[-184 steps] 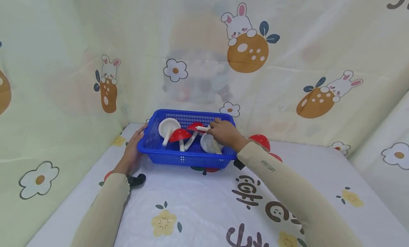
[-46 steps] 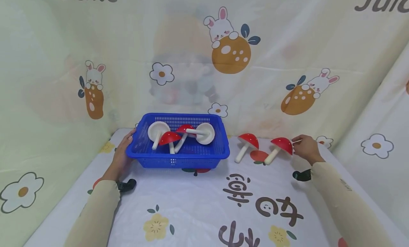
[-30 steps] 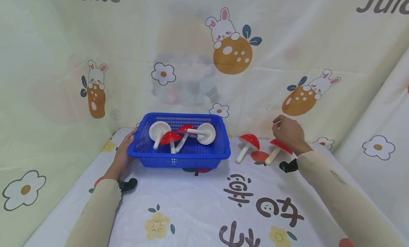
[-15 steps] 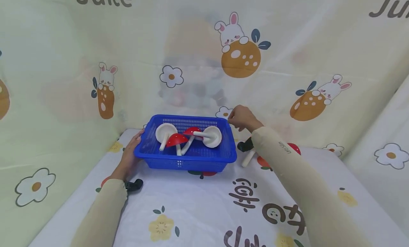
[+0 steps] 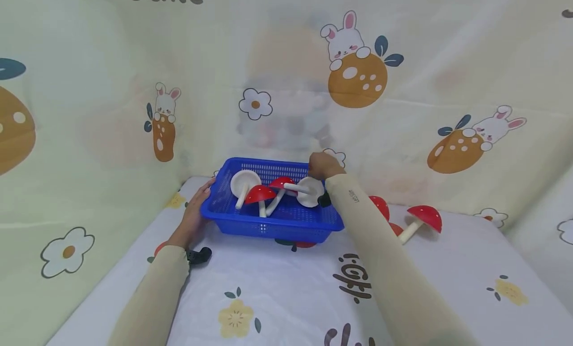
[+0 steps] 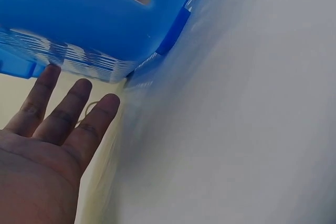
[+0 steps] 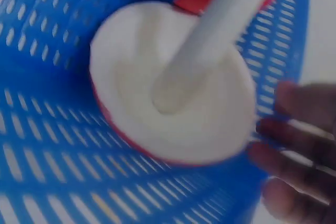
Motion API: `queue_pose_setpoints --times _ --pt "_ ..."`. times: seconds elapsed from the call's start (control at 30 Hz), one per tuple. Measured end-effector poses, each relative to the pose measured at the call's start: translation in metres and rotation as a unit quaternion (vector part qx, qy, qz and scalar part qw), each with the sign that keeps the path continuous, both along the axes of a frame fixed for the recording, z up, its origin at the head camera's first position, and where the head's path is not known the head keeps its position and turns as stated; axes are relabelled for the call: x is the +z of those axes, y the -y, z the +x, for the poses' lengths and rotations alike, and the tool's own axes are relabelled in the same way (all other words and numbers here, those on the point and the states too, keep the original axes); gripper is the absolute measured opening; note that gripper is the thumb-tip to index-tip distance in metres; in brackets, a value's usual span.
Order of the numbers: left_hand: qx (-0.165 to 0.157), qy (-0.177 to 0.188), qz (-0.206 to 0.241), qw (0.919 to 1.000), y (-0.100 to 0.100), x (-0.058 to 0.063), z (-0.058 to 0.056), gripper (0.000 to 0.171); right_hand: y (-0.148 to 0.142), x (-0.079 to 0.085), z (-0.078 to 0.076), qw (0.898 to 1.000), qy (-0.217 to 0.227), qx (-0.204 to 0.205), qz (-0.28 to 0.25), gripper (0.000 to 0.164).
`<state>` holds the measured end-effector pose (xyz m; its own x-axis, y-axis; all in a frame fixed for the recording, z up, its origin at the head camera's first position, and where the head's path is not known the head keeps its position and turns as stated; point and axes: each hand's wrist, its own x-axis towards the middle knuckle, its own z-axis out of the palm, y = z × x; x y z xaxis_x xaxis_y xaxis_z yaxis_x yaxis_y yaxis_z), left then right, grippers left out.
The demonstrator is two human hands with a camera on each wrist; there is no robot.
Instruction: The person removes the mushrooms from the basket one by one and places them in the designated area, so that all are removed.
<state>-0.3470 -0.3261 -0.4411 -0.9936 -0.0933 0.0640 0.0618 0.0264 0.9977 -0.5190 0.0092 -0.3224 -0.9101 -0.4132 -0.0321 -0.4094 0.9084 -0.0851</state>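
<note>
Mushrooms (image 5: 260, 193) mostly in basket (image 5: 286, 232); left hand (image 5: 193, 214) at left edge, not gripping, prob steadying; right hand (image 5: 324, 165) by back-right corner, empty.

Curtained-off work spot, wider room unclear: rabbit-print curtain (image 5: 206, 87) behind and at sides, white flower-print tablecloth (image 5: 277, 291).

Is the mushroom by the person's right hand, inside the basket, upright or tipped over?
Tipped over: in the head view, the mushroom shows its white underside, and its stem points sideways instead of down.
</note>
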Motion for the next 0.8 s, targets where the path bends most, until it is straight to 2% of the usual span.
queue_pose_setpoints --times 0.17,0.37,0.43,0.53,0.67,0.73,0.8 --pt "0.001 -0.002 -0.004 1.0000 -0.006 0.005 -0.003 0.055 -0.002 -0.008 0.002 0.998 0.012 0.028 0.052 0.025" --pt "0.004 -0.001 0.004 1.0000 -0.008 0.005 -0.004 0.053 -0.002 -0.011 0.008 0.997 -0.016 0.058 0.051 0.016" --pt "0.005 -0.002 0.005 1.0000 -0.008 0.004 -0.004 0.052 0.001 -0.012 0.009 0.994 -0.033 0.076 0.066 0.012" --pt "0.005 -0.004 0.004 1.0000 -0.006 0.002 -0.003 0.052 0.006 -0.011 0.012 0.985 -0.070 0.114 0.113 0.012" --pt "0.001 -0.004 0.005 1.0000 -0.004 0.001 -0.002 0.053 0.012 -0.011 0.017 0.961 -0.126 0.171 0.175 0.015" --pt "-0.005 -0.002 0.006 1.0000 -0.003 0.002 0.000 0.054 0.012 -0.009 0.022 0.954 -0.146 0.187 0.185 0.012" --pt "-0.006 0.000 0.008 1.0000 -0.001 0.001 0.000 0.054 0.010 -0.008 0.024 0.953 -0.162 0.190 0.172 0.010"
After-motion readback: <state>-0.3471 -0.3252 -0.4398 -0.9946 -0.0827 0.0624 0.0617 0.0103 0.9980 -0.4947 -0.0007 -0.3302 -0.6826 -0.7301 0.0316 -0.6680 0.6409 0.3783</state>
